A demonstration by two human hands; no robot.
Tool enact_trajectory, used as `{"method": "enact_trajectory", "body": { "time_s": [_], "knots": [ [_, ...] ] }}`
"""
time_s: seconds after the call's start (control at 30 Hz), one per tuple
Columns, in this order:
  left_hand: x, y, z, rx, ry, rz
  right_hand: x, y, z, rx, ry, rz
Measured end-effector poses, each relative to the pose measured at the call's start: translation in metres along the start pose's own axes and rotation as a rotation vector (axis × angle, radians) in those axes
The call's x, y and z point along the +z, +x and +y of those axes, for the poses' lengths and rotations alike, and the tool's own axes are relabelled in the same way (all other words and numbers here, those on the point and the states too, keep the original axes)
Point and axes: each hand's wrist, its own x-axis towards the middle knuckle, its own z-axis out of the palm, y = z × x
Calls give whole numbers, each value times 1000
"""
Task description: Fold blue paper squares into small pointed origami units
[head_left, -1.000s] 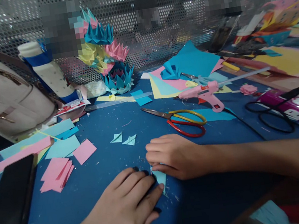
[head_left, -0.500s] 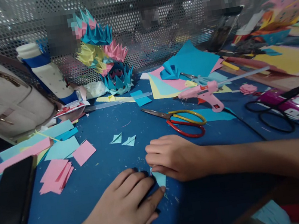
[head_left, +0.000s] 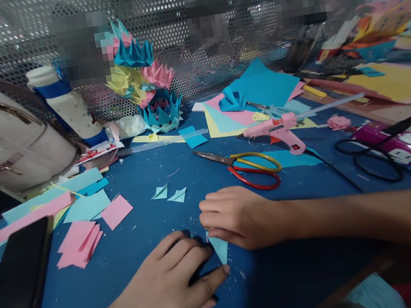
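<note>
A small folded light-blue paper [head_left: 219, 248] lies on the blue table, tapering to a point toward me. My right hand [head_left: 239, 219] has its fingers curled together over the paper's far end, hiding that part. My left hand [head_left: 178, 275] rests palm down to the left with its fingers apart. One left fingertip presses on the paper's near point. Two small folded light-blue pieces [head_left: 168, 193] lie beyond my hands. Scissors [head_left: 244, 166] with one yellow and one red handle lie behind my right hand.
Left are a black phone [head_left: 18, 277], pink paper squares [head_left: 79, 244], a bag [head_left: 1, 124] and a bottle [head_left: 67, 105]. A folded-paper stack [head_left: 160, 111] stands by the perforated metal panel [head_left: 168, 19]. A pink glue gun [head_left: 280, 131] and purple power strip [head_left: 398, 141] sit right.
My left fingertip has slid down along the light-blue paper to its near point, so more of the paper shows. My right hand stays in place on the far end.
</note>
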Motion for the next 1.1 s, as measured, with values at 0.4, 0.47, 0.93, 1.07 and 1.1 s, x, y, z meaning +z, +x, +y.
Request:
{"method": "enact_trajectory", "body": {
  "time_s": [0.4,0.47,0.93,1.07,1.1],
  "knots": [
    [-2,0,1,14,19,30,-1,1,-2,18,6,-4],
    [-2,0,0,16,18,29,-2,1,-2,18,2,-2],
    [-6,1,1,11,-30,-51,-7,-1,8,41,-4,-36],
    [-6,0,-1,11,-26,-63,-11,-2,18,12,-83,-80],
    [-6,0,-1,14,-27,-68,-11,-2,20,2,-100,-86]
  ]
}}
